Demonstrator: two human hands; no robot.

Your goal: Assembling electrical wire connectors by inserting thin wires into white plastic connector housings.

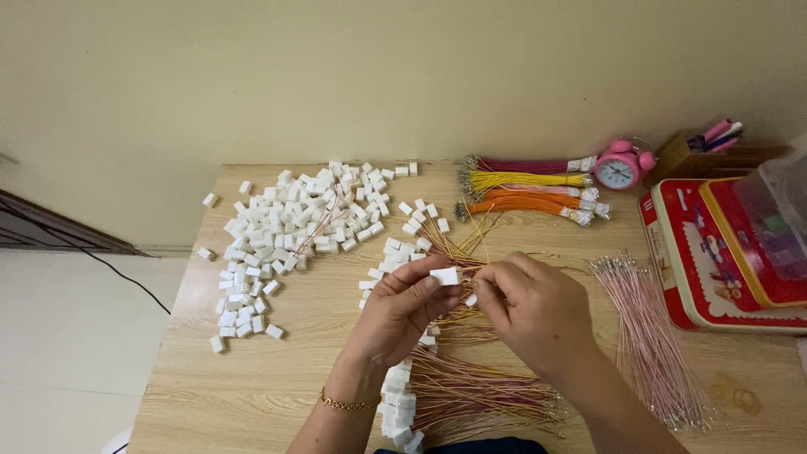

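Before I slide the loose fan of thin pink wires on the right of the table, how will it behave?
The loose fan of thin pink wires would probably flop and sag, since the strands are long and very thin. Nothing ties them, unlike the banded orange wire bundle, so a push likely scatters them. They look light, and should drag easily over the smooth wooden table.

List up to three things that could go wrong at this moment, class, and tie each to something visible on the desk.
1. The left hand pinches a small white connector by its fingertips; it could slip while the right hand works beside it.
2. The loose pink wires reach the table's front edge, so a forearm might sweep some off.
3. A few of the scattered white blocks lie near the left edge and may fall.
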